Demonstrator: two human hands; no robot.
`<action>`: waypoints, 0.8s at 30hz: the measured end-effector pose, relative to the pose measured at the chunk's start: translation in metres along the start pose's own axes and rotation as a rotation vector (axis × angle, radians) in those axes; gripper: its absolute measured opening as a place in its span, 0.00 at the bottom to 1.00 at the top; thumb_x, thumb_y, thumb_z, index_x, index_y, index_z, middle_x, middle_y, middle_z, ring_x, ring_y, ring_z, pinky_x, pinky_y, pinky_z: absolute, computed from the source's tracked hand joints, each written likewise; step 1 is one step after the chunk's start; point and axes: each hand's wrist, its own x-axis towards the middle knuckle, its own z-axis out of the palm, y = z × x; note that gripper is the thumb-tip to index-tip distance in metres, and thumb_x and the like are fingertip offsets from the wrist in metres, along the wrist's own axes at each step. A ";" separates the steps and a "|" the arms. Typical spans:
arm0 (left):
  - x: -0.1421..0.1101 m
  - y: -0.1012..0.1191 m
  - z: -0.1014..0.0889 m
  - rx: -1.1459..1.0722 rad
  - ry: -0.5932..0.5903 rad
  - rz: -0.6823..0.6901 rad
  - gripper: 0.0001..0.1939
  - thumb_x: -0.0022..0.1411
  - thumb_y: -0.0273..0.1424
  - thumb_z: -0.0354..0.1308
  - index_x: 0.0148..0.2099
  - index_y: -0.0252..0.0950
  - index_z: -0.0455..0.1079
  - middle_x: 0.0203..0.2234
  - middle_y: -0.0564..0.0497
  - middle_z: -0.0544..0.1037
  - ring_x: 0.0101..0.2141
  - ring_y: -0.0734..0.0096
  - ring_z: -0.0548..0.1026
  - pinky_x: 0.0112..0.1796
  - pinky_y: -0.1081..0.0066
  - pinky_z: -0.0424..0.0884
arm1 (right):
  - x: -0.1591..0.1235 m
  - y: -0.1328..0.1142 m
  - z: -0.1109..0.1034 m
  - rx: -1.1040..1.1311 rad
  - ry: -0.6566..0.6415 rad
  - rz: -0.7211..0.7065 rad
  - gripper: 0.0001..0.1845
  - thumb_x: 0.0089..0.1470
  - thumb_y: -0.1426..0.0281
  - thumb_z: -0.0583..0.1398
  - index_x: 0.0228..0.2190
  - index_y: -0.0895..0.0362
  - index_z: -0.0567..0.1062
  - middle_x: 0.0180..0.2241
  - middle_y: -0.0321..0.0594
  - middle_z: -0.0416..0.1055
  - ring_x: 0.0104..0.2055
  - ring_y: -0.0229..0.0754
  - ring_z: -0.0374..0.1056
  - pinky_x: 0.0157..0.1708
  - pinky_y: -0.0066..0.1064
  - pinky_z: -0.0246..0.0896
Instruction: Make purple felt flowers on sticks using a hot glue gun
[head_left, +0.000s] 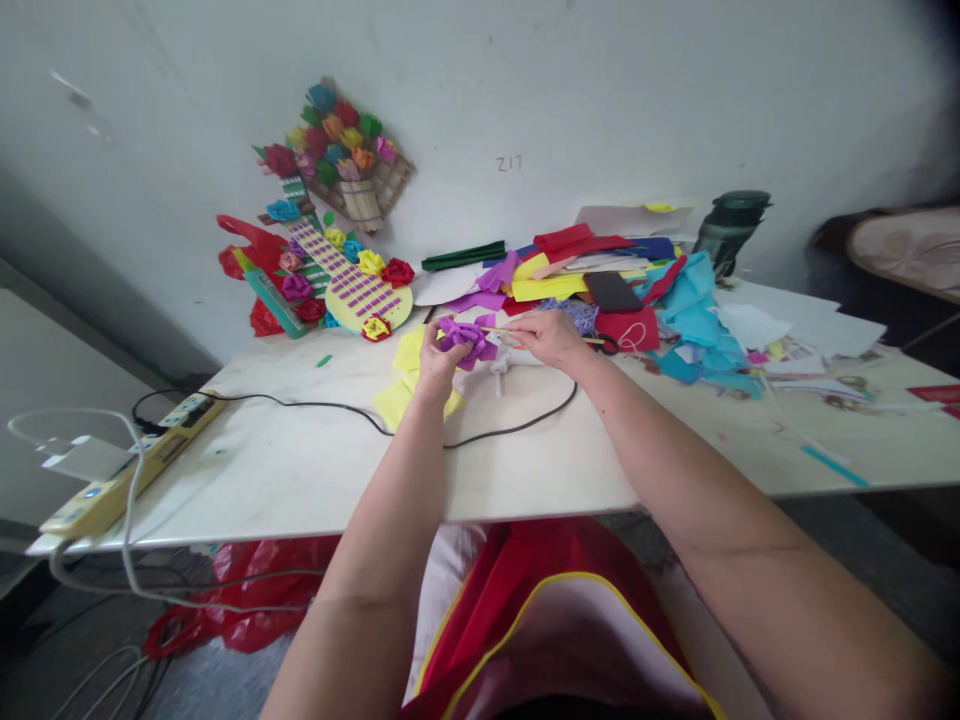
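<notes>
The flower [466, 342], purple and apparently paper, is raised over the table [525, 480], above yellow sheets [409, 392]. The left hand [438, 366] pinches its near left side between thumb and fingers; the grip is narrow. The right hand [555, 338] holds a thin stick [496, 330], its tip at the flower's right edge; whether the tip touches cannot be confirmed. A black cord [517, 432] crosses the table below both hands. Assessment: the flower should prove light, soft, not slippery, and easily crushed. Recommended hold: lightly at the gathered base, clear of the petals.
</notes>
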 end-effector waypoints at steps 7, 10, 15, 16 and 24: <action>0.000 -0.002 0.003 -0.023 0.016 0.028 0.30 0.37 0.28 0.69 0.45 0.38 0.65 0.25 0.56 0.76 0.23 0.74 0.73 0.26 0.74 0.69 | 0.001 0.003 0.000 -0.034 0.015 -0.009 0.13 0.55 0.71 0.61 0.42 0.52 0.82 0.39 0.42 0.81 0.42 0.46 0.76 0.42 0.33 0.68; -0.001 -0.001 0.004 -0.036 0.023 0.025 0.30 0.36 0.27 0.69 0.44 0.38 0.65 0.25 0.56 0.76 0.24 0.73 0.74 0.25 0.75 0.69 | 0.001 0.003 0.000 -0.022 0.012 0.000 0.13 0.55 0.71 0.61 0.41 0.52 0.83 0.39 0.41 0.81 0.42 0.46 0.77 0.42 0.33 0.68; -0.001 -0.001 0.003 -0.027 0.002 0.031 0.29 0.37 0.28 0.70 0.44 0.38 0.65 0.24 0.56 0.76 0.23 0.74 0.73 0.25 0.75 0.69 | 0.002 0.001 0.000 0.017 0.026 0.012 0.12 0.55 0.70 0.61 0.40 0.52 0.83 0.37 0.40 0.81 0.39 0.44 0.77 0.40 0.32 0.68; -0.001 -0.001 0.003 -0.024 -0.001 0.030 0.29 0.37 0.28 0.70 0.44 0.38 0.65 0.25 0.56 0.76 0.23 0.74 0.73 0.25 0.74 0.69 | 0.002 0.002 0.000 0.024 0.027 0.013 0.12 0.55 0.70 0.61 0.40 0.52 0.83 0.37 0.40 0.81 0.40 0.44 0.77 0.40 0.32 0.68; 0.006 -0.008 -0.001 -0.014 0.025 0.029 0.31 0.35 0.28 0.70 0.44 0.38 0.65 0.25 0.55 0.76 0.24 0.72 0.74 0.26 0.73 0.69 | 0.002 0.004 0.000 0.009 0.023 0.003 0.12 0.55 0.70 0.61 0.40 0.52 0.83 0.38 0.41 0.81 0.42 0.45 0.76 0.43 0.33 0.68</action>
